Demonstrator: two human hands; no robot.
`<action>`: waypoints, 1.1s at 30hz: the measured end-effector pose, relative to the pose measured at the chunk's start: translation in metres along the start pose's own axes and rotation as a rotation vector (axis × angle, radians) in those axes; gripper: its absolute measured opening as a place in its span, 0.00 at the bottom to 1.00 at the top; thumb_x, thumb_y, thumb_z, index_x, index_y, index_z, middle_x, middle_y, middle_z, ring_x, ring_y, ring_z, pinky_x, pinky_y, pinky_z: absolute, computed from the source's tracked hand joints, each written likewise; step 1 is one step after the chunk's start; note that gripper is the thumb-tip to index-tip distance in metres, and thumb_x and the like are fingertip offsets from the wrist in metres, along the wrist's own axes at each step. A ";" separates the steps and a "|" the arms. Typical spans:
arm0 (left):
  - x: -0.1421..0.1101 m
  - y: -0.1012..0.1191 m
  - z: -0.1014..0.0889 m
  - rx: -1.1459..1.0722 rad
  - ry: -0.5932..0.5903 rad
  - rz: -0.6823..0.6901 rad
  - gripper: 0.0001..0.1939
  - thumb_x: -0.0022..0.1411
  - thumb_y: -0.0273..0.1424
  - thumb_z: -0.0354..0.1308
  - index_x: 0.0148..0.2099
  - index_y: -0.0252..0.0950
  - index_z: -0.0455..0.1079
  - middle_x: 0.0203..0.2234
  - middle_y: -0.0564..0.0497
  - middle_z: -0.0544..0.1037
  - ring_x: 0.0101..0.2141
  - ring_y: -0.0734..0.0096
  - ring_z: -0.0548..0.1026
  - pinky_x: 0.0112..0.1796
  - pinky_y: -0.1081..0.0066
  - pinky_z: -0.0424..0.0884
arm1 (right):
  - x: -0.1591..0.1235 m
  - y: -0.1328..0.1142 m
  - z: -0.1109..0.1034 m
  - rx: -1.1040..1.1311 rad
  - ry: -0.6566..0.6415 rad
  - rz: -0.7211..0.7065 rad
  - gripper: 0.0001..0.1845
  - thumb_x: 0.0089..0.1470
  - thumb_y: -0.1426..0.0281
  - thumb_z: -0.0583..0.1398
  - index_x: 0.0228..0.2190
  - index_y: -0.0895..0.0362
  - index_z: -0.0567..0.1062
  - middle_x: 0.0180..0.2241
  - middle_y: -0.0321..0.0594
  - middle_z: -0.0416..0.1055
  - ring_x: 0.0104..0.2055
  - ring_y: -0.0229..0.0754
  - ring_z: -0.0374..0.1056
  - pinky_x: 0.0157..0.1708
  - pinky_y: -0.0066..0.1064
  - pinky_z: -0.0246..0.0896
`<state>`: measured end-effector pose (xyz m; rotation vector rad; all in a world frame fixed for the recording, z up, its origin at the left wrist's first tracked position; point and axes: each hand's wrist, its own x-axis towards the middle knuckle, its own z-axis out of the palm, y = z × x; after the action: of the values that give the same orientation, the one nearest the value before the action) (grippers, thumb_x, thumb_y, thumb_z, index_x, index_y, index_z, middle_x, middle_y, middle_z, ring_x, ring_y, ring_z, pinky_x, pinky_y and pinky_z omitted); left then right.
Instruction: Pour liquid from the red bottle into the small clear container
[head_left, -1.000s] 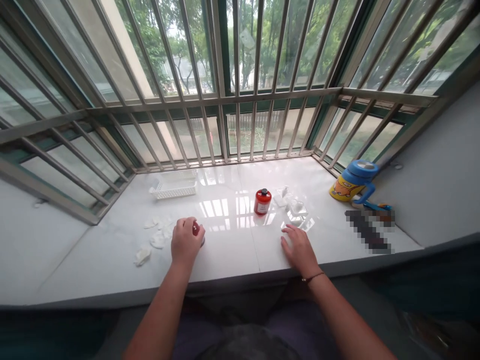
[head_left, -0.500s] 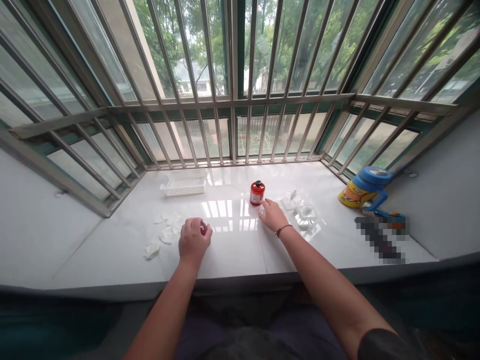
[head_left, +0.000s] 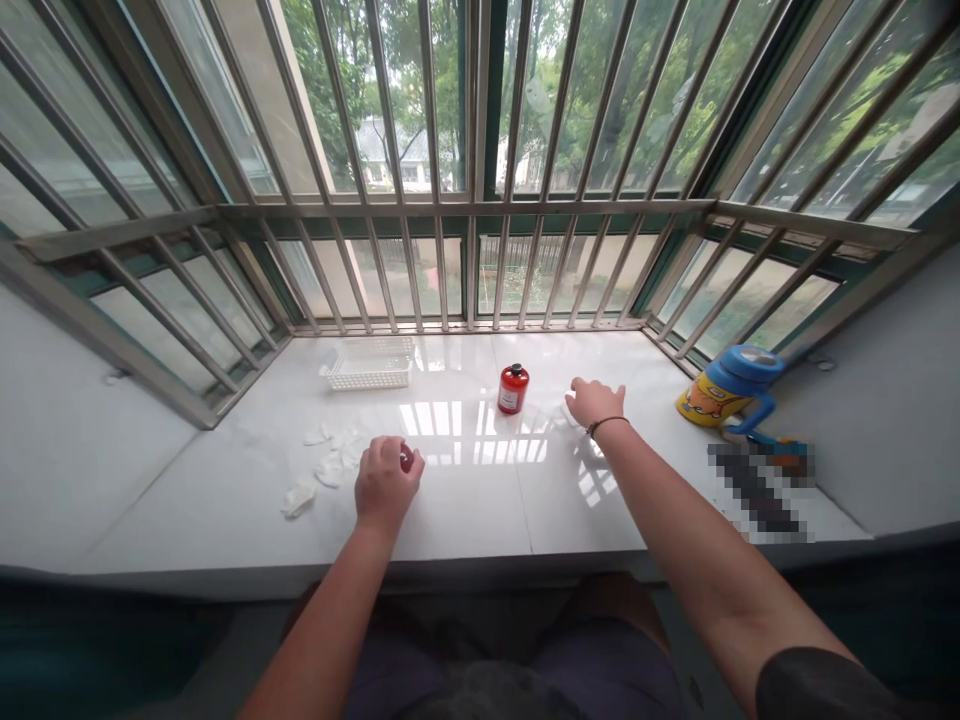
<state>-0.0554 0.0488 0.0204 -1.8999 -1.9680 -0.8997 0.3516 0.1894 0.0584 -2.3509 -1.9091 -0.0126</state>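
My left hand (head_left: 387,478) rests over the near left part of the white ledge (head_left: 472,520). Its fingers curl round a small dark red object (head_left: 406,458), mostly hidden by the hand. Upright near the middle stands a red bottle (head_left: 513,390) with a black cap and a pale label; neither hand touches it. To the right of the bottle is my right hand (head_left: 598,402), low over the ledge, fingers bent. Whatever lies beneath those fingers is hidden. Crumpled white pieces (head_left: 339,460), perhaps tissue, lie left of my left hand.
A white perforated basket (head_left: 369,365) sits at the back left. On the right stands a blue and yellow cup (head_left: 729,383) with a handle, beside a blurred-out dark item (head_left: 761,490). Metal bars (head_left: 472,208) line the window behind the ledge.
My right hand has moved right, away from the red bottle. The clear plastic packaging that lay there no longer shows plainly. My left hand stays closed in nearly the same place.
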 end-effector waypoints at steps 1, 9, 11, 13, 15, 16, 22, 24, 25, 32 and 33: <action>0.000 0.000 0.000 -0.004 -0.004 -0.003 0.08 0.68 0.36 0.60 0.47 0.41 0.70 0.45 0.43 0.76 0.43 0.53 0.77 0.40 0.61 0.74 | -0.004 -0.004 0.001 0.002 -0.011 -0.037 0.16 0.67 0.63 0.57 0.50 0.55 0.79 0.46 0.55 0.78 0.52 0.59 0.73 0.66 0.72 0.39; 0.000 0.001 0.000 0.005 0.005 -0.006 0.08 0.69 0.37 0.60 0.47 0.41 0.69 0.45 0.44 0.76 0.43 0.52 0.76 0.42 0.61 0.74 | -0.099 -0.063 0.010 0.140 -0.077 -0.538 0.21 0.67 0.69 0.59 0.60 0.47 0.75 0.53 0.49 0.75 0.53 0.52 0.74 0.53 0.43 0.69; 0.001 0.002 -0.001 0.002 0.006 -0.009 0.08 0.69 0.37 0.60 0.46 0.41 0.69 0.44 0.44 0.76 0.43 0.52 0.75 0.41 0.61 0.74 | -0.123 -0.070 0.011 0.211 -0.067 -0.684 0.27 0.66 0.66 0.63 0.65 0.42 0.71 0.62 0.46 0.69 0.62 0.54 0.69 0.59 0.45 0.69; 0.000 0.003 -0.002 -0.007 0.004 -0.013 0.07 0.69 0.37 0.60 0.46 0.41 0.68 0.44 0.44 0.76 0.43 0.52 0.75 0.41 0.61 0.73 | -0.139 -0.069 0.010 0.313 0.017 -0.788 0.30 0.67 0.62 0.63 0.68 0.41 0.67 0.68 0.47 0.63 0.68 0.57 0.63 0.64 0.51 0.66; 0.000 0.003 -0.003 -0.015 0.000 -0.013 0.07 0.69 0.37 0.60 0.45 0.42 0.68 0.44 0.44 0.76 0.43 0.52 0.75 0.42 0.61 0.73 | -0.148 -0.059 0.008 0.393 0.130 -0.791 0.28 0.70 0.61 0.60 0.68 0.42 0.67 0.69 0.48 0.61 0.70 0.58 0.59 0.66 0.55 0.62; 0.000 0.003 -0.003 -0.018 -0.001 -0.013 0.07 0.69 0.37 0.60 0.45 0.42 0.68 0.44 0.44 0.76 0.43 0.52 0.75 0.42 0.61 0.73 | -0.150 -0.051 0.008 0.410 0.179 -0.752 0.27 0.71 0.60 0.59 0.68 0.43 0.68 0.69 0.48 0.62 0.71 0.58 0.59 0.68 0.55 0.61; -0.001 0.001 -0.001 -0.009 0.002 -0.002 0.08 0.69 0.38 0.60 0.47 0.42 0.68 0.45 0.44 0.76 0.44 0.52 0.75 0.43 0.60 0.74 | -0.147 0.020 0.038 0.260 0.422 -0.186 0.27 0.69 0.60 0.56 0.66 0.51 0.70 0.67 0.58 0.61 0.70 0.68 0.57 0.67 0.64 0.57; -0.001 0.000 0.000 -0.014 0.001 -0.004 0.09 0.69 0.38 0.60 0.48 0.41 0.68 0.45 0.44 0.76 0.43 0.51 0.75 0.44 0.60 0.74 | -0.145 0.042 0.055 0.196 0.428 -0.067 0.28 0.68 0.60 0.57 0.65 0.53 0.71 0.68 0.61 0.58 0.69 0.71 0.57 0.64 0.65 0.60; -0.001 0.000 0.000 -0.017 0.001 -0.006 0.09 0.69 0.38 0.60 0.48 0.41 0.68 0.45 0.44 0.76 0.44 0.51 0.75 0.44 0.59 0.74 | -0.143 0.052 0.064 0.181 0.416 -0.053 0.28 0.67 0.60 0.57 0.65 0.53 0.71 0.68 0.61 0.57 0.69 0.71 0.56 0.63 0.64 0.61; -0.001 -0.001 0.001 -0.018 -0.005 -0.003 0.09 0.69 0.38 0.60 0.48 0.42 0.68 0.45 0.44 0.76 0.44 0.52 0.76 0.45 0.59 0.74 | -0.115 0.073 0.090 0.199 0.338 -0.129 0.32 0.62 0.64 0.58 0.67 0.52 0.67 0.71 0.55 0.56 0.73 0.65 0.52 0.69 0.60 0.55; -0.002 0.000 0.001 -0.017 -0.001 -0.004 0.09 0.69 0.38 0.60 0.47 0.42 0.68 0.45 0.44 0.76 0.43 0.52 0.76 0.45 0.59 0.74 | -0.108 0.071 0.089 0.209 0.312 -0.132 0.33 0.62 0.65 0.58 0.67 0.53 0.67 0.72 0.55 0.55 0.74 0.66 0.52 0.69 0.60 0.54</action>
<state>-0.0555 0.0480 0.0189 -1.9064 -1.9718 -0.9198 0.3923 0.0777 -0.0441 -1.9559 -1.8112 -0.1717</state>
